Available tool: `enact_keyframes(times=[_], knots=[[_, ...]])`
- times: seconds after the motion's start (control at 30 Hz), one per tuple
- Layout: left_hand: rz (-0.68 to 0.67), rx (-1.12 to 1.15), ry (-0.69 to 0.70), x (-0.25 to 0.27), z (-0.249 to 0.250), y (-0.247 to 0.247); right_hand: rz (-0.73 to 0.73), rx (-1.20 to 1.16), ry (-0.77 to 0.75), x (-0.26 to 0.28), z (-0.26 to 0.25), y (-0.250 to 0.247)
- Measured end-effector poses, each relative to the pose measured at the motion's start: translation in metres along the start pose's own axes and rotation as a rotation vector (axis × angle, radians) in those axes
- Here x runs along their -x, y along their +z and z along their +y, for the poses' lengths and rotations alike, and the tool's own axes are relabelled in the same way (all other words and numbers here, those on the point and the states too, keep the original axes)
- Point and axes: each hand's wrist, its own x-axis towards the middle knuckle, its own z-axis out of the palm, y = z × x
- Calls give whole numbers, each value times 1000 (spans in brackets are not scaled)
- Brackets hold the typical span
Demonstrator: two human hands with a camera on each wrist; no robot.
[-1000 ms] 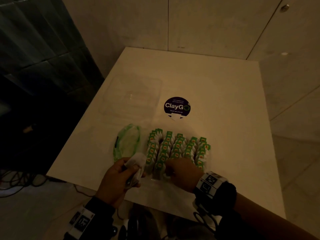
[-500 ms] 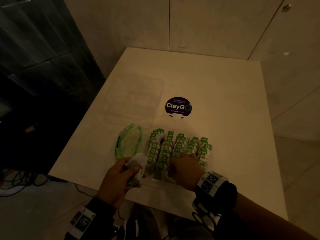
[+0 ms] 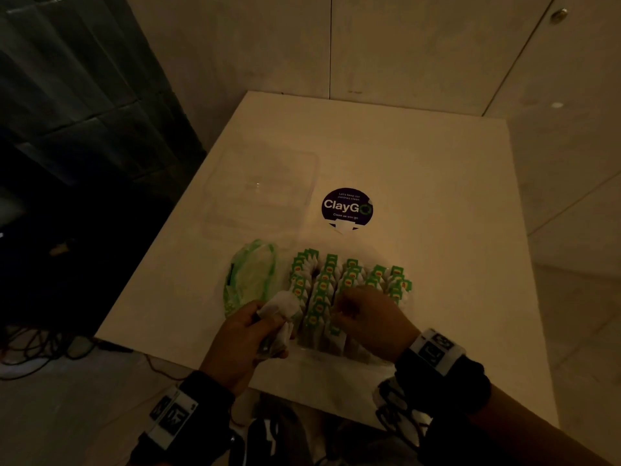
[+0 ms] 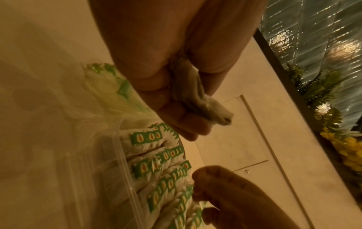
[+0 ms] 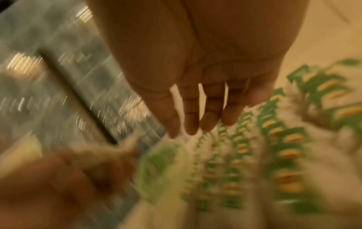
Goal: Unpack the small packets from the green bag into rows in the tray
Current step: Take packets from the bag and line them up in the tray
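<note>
A clear plastic tray (image 3: 336,351) near the table's front edge holds several rows of white packets with green tags (image 3: 349,280). The crumpled green bag (image 3: 250,277) lies just left of it. My left hand (image 3: 268,326) hovers at the tray's left front corner and grips a small bunch of white packets (image 3: 279,311), also seen pinched between thumb and fingers (image 4: 203,105). My right hand (image 3: 342,314) is over the front middle rows. Its fingers (image 5: 209,117) point down, fairly straight, with tips at the packets; that view is blurred.
A clear lid or second container (image 3: 262,193) lies behind the bag. A round dark "ClayGo" sticker (image 3: 347,207) is on the white table (image 3: 437,230). The table's left edge drops to a dark floor with cables (image 3: 40,348). Walls stand behind and to the right.
My right hand has shifted slightly farther over the middle rows. The left hand stays in place, still gripping its bunch of packets.
</note>
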Motion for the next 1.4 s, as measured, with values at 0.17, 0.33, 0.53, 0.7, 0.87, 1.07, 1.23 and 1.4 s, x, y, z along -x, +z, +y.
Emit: enact_keyframes(times=[0.17, 0.33, 0.53, 0.7, 0.87, 1.07, 1.23, 1.4], knots=[[-21, 26, -35, -11, 0, 31, -185, -196, 12, -1, -18, 2], [-45, 56, -15, -11, 1, 53, -121, -303, 93, -6, -17, 5], [-98, 334, -40, -12, 2, 65, -75, -576, 158, 1, -12, -5], [-136, 422, -113, -13, 6, 62, -119, -442, 93, 0, -1, -6], [20, 250, -50, -16, 7, 48, -148, -639, 180, -5, 5, -14], [50, 204, -52, -14, 7, 35, -140, -757, 181, -9, 0, -23], [-104, 262, -140, -11, 7, 30, -155, -617, 62, -15, -16, -13], [-28, 32, 71, -15, 24, 29, -98, -498, 16, -28, -34, -3]])
